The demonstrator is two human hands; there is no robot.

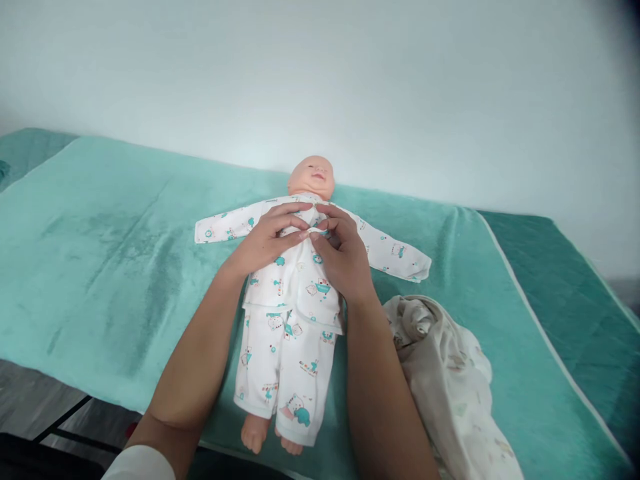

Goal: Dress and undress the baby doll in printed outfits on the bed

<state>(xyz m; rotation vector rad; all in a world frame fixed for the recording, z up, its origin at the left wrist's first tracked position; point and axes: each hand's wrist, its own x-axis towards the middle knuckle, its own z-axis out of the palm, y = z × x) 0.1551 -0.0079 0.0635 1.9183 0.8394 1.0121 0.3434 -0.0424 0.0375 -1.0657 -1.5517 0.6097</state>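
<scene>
A baby doll point(311, 177) lies on its back, dressed in a white printed long-sleeved top point(273, 283) and matching trousers point(260, 360). Its sleeves stretch out to both sides, and its bare feet point(255, 432) show below the trouser legs. Over the chest, my left hand point(267, 237) pinches the front edge of the top from the left. From the other side, my right hand point(345, 250) pinches the same front opening, its fingertips almost meeting those of the left. The fastening between the fingers is mostly hidden.
A crumpled off-white printed cloth point(445, 367) lies right of my right forearm. Under everything spreads a light green plush blanket point(110, 267), with a darker green cover point(560, 300) at the right. A pale wall point(320, 80) stands behind; dark metal bars point(65, 420) show at lower left.
</scene>
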